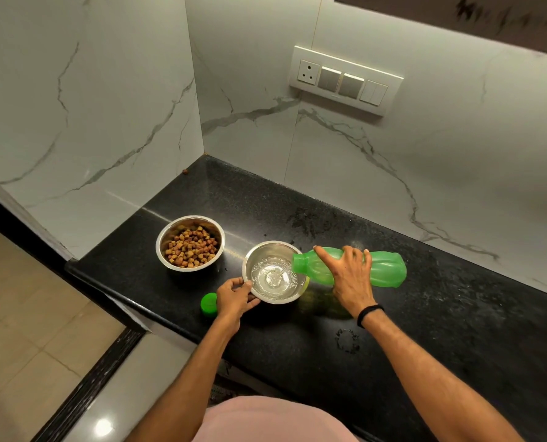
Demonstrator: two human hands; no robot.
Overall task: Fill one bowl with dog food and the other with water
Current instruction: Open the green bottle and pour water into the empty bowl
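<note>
Black counter [425,314], right hand [350,279] tipping green bottle [383,269] over water bowl [259,261], left hand [233,298] gripping its rim

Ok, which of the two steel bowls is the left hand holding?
The near bowl, the one with water in it, under the mouth of the tilted green bottle. The left hand grips its near-left rim. The other bowl, full of dog food, stands untouched behind it.

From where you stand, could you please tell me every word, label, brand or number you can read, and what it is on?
None: no readable text anywhere.
Green bottle: plain, no label showing.
Green cap: plain.
Switch panel: a faint mark below the switches, too small to read.
Both steel bowls: unmarked.
</note>
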